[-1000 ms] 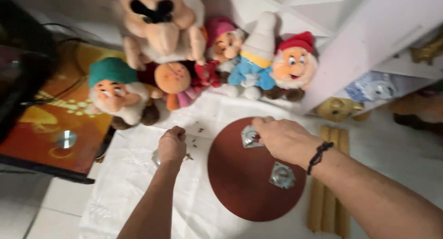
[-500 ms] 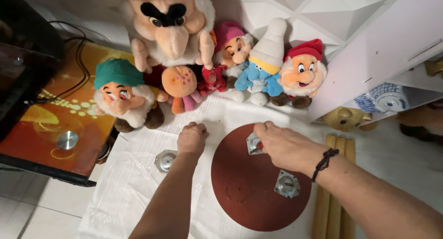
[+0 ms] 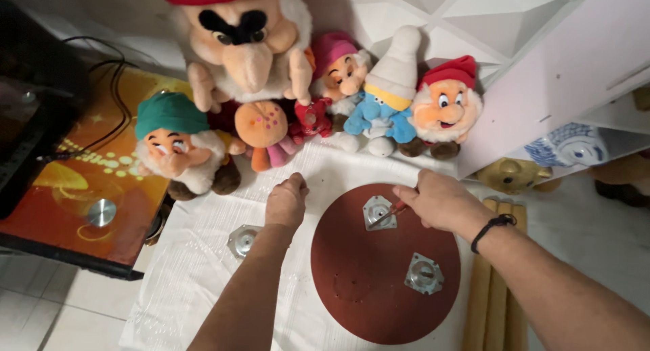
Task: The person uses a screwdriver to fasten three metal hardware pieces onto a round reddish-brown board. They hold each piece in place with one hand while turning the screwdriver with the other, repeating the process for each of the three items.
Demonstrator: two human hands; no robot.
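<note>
Brown and round, the wooden disc [image 3: 379, 276] lay flat on the white cloth [image 3: 196, 276] in my head view. My right hand [image 3: 437, 202] was closed around a small screwdriver [image 3: 387, 214], its tip on the metal plate [image 3: 378, 211]. My left hand [image 3: 286, 202] was curled shut; I could not tell if it held anything. I judged the tool should stand straight and be pushed down gently.

Bright, even indoor light with soft shadows; the picture is sharp, with slight wide-angle stretch at the edges.
</note>
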